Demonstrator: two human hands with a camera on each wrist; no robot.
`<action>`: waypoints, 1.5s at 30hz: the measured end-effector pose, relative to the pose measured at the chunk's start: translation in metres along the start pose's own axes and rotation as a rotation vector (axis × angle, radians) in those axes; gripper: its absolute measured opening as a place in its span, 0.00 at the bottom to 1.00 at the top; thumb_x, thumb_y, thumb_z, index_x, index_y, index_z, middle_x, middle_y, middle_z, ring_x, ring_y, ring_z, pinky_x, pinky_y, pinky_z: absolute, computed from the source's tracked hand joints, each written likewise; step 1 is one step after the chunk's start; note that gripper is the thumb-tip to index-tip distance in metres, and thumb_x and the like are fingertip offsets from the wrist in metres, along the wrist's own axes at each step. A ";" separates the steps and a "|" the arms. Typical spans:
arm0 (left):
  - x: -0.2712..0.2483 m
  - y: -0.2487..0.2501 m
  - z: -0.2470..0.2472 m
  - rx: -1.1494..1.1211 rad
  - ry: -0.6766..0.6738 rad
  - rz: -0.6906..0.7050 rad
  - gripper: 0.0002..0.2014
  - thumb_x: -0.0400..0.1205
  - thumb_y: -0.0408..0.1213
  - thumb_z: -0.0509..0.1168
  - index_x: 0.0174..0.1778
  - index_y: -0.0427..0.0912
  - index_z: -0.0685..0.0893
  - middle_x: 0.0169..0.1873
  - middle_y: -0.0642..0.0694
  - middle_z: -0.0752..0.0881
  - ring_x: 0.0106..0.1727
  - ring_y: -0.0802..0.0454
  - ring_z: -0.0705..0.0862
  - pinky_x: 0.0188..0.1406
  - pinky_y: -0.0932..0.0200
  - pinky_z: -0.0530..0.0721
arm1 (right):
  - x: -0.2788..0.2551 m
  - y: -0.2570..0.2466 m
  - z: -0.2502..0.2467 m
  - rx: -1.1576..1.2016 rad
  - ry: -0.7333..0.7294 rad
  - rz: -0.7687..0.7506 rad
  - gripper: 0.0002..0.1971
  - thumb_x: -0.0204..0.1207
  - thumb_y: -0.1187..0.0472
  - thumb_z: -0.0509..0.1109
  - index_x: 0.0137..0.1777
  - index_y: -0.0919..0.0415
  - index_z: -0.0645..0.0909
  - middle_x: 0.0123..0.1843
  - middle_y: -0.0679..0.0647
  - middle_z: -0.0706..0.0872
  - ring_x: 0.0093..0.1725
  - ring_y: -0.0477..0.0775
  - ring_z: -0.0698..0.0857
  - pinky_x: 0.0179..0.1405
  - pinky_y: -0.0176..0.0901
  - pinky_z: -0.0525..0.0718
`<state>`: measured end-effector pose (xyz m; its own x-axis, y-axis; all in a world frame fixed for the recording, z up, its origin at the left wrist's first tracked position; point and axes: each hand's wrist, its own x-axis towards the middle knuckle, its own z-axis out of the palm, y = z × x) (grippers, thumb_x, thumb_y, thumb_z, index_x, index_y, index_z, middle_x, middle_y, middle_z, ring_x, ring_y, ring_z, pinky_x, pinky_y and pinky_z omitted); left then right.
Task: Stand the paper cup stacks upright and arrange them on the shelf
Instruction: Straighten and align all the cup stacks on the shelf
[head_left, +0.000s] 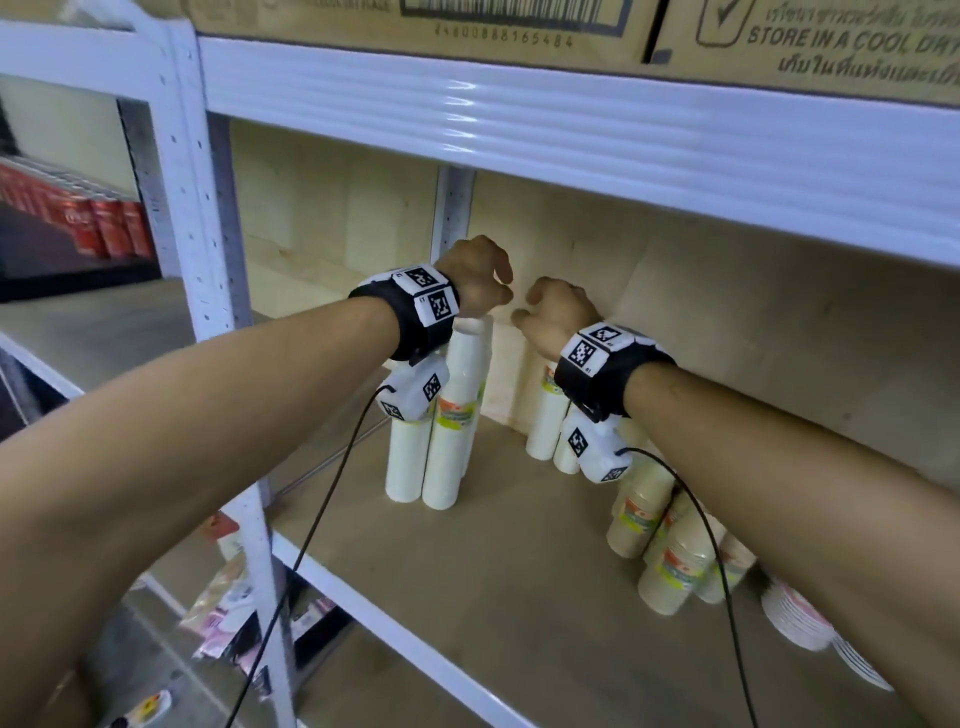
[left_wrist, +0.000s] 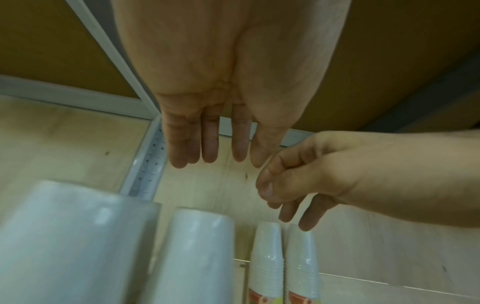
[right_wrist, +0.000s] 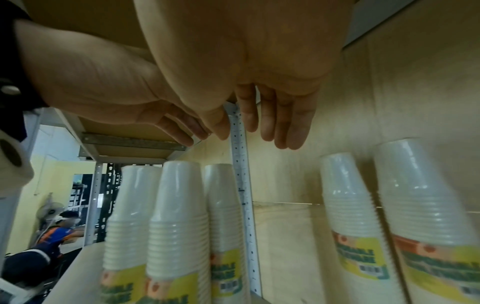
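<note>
White cup stacks (head_left: 445, 415) stand upright on the shelf (head_left: 498, 551); left hand (head_left: 475, 275) and right hand (head_left: 558, 317) hover above at twelve o'clock, fingers relaxed, holding nothing.

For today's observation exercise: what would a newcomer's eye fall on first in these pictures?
Two bare hands, the left hand and right hand, hover empty over the wooden shelf board, both wrists strapped with black-and-white marker bands. Below them, tall white paper cup stacks stand upright by the white metal post, while beige cup stacks lean at the right.
</note>
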<state>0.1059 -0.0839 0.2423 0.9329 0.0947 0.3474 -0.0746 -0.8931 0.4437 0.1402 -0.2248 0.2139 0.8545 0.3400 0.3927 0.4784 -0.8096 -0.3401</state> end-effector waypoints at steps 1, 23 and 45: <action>-0.004 -0.005 -0.004 0.004 0.002 -0.014 0.14 0.80 0.42 0.70 0.62 0.46 0.87 0.61 0.46 0.82 0.56 0.50 0.81 0.50 0.61 0.77 | -0.002 -0.006 0.003 0.016 0.000 -0.005 0.19 0.79 0.52 0.67 0.66 0.60 0.80 0.65 0.58 0.84 0.61 0.62 0.83 0.55 0.45 0.82; -0.059 -0.067 0.001 -0.051 -0.070 -0.176 0.20 0.80 0.48 0.72 0.64 0.43 0.83 0.60 0.43 0.82 0.52 0.47 0.80 0.43 0.57 0.76 | -0.028 -0.050 0.044 0.126 -0.099 -0.014 0.20 0.74 0.51 0.73 0.61 0.61 0.79 0.55 0.57 0.84 0.51 0.60 0.81 0.42 0.43 0.77; -0.028 -0.008 0.027 -0.142 -0.132 0.004 0.20 0.77 0.46 0.74 0.63 0.43 0.85 0.56 0.45 0.85 0.44 0.48 0.87 0.35 0.55 0.88 | -0.030 0.005 0.001 0.069 -0.012 0.159 0.22 0.66 0.53 0.73 0.59 0.60 0.85 0.58 0.58 0.87 0.55 0.61 0.85 0.42 0.40 0.77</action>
<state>0.0901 -0.0906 0.2070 0.9698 0.0243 0.2426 -0.1189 -0.8213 0.5579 0.1167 -0.2389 0.1997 0.9227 0.2164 0.3189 0.3494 -0.8190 -0.4552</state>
